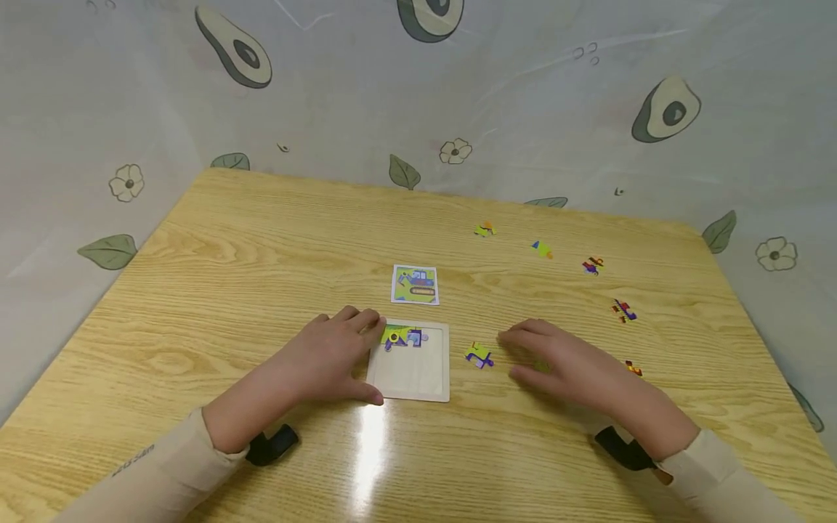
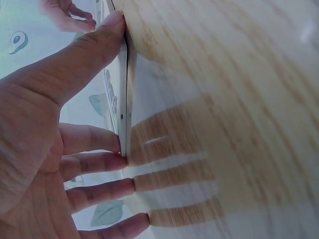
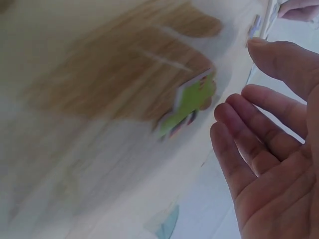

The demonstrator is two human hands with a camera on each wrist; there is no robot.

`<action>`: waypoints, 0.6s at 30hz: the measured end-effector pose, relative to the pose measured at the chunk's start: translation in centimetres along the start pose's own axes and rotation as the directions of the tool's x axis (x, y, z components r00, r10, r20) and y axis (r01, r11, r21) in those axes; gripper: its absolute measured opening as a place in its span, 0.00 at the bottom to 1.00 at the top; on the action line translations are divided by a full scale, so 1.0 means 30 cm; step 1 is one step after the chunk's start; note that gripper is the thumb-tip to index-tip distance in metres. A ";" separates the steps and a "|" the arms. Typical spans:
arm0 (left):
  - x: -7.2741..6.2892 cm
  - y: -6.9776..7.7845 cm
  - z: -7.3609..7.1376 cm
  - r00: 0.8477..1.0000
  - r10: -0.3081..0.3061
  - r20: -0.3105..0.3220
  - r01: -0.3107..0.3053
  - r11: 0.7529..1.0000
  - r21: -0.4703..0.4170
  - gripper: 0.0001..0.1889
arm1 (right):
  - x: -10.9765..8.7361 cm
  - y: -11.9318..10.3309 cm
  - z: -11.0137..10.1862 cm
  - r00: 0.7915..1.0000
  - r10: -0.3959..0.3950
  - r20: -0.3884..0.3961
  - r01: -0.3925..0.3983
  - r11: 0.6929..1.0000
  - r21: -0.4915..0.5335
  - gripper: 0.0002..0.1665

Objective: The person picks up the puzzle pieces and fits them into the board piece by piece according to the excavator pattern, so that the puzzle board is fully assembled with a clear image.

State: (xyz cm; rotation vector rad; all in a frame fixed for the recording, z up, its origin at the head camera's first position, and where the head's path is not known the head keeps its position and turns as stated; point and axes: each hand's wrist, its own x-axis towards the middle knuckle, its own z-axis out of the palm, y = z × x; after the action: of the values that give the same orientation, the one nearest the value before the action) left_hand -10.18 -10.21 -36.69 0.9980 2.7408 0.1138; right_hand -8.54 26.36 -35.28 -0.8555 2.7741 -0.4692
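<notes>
My left hand (image 1: 330,356) spans the left side of a square puzzle tray (image 1: 418,374), thumb at its near corner and fingertips at its far corner. In the left wrist view, those fingers look straight against the tray's edge (image 2: 123,114). Joined jigsaw pieces (image 1: 395,336) lie along the tray's far side, partly covered by the fingers. My right hand (image 1: 572,363) is just over the table with relaxed fingers and nothing in its grasp. A green jigsaw piece (image 3: 192,99) lies below it, mostly hidden in the head view. Between tray and right hand is a green-and-purple piece (image 1: 479,354).
A picture card (image 1: 415,285) of a digger lies beyond the tray. Several loose pieces curve along the right, including a green-and-orange one (image 1: 484,229), a red-and-black one (image 1: 624,311) and one beside the right wrist (image 1: 633,368). A patterned cloth (image 1: 327,109) borders the wooden table (image 1: 275,232).
</notes>
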 end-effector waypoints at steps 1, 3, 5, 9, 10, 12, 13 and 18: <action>0.000 -0.001 -0.001 1.000 -0.001 0.002 0.001 1.000 0.000 0.57 | -0.008 0.005 -0.001 1.000 0.005 -0.004 -0.005 1.000 -0.003 0.25; -0.002 -0.003 -0.002 1.000 -0.003 0.006 0.003 1.000 0.002 0.57 | -0.018 0.012 -0.002 1.000 0.016 -0.007 -0.016 1.000 -0.008 0.26; 0.001 -0.002 -0.003 1.000 -0.001 0.008 0.001 1.000 0.005 0.57 | -0.022 0.015 -0.001 1.000 0.020 -0.011 -0.020 1.000 -0.006 0.26; 0.003 0.001 -0.003 1.000 -0.003 0.014 0.002 1.000 0.003 0.57 | 0.000 0.008 0.011 1.000 -0.014 0.002 0.014 1.000 0.008 0.25; 0.003 0.000 -0.002 1.000 -0.003 0.015 0.003 1.000 0.000 0.57 | 0.012 0.005 0.016 0.999 -0.038 0.008 0.038 0.999 0.011 0.25; 0.003 -0.001 0.001 1.000 -0.003 0.015 0.003 1.000 -0.004 0.57 | 0.037 0.001 0.025 0.996 -0.092 0.022 0.092 0.996 0.008 0.25; 0.003 -0.002 0.002 1.000 -0.003 0.015 0.003 1.000 -0.005 0.57 | 0.048 -0.001 0.028 0.992 -0.120 0.029 0.120 0.993 0.011 0.25; 0.004 -0.005 0.006 1.000 -0.004 0.010 0.004 1.000 0.001 0.57 | 0.089 -0.009 0.031 0.971 -0.229 0.066 0.230 0.973 -0.011 0.25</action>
State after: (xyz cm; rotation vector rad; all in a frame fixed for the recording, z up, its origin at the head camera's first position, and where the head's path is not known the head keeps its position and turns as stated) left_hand -10.31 -10.26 -36.92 0.9904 2.7334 0.1068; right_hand -10.31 24.38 -36.31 -1.1820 2.6369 -0.4445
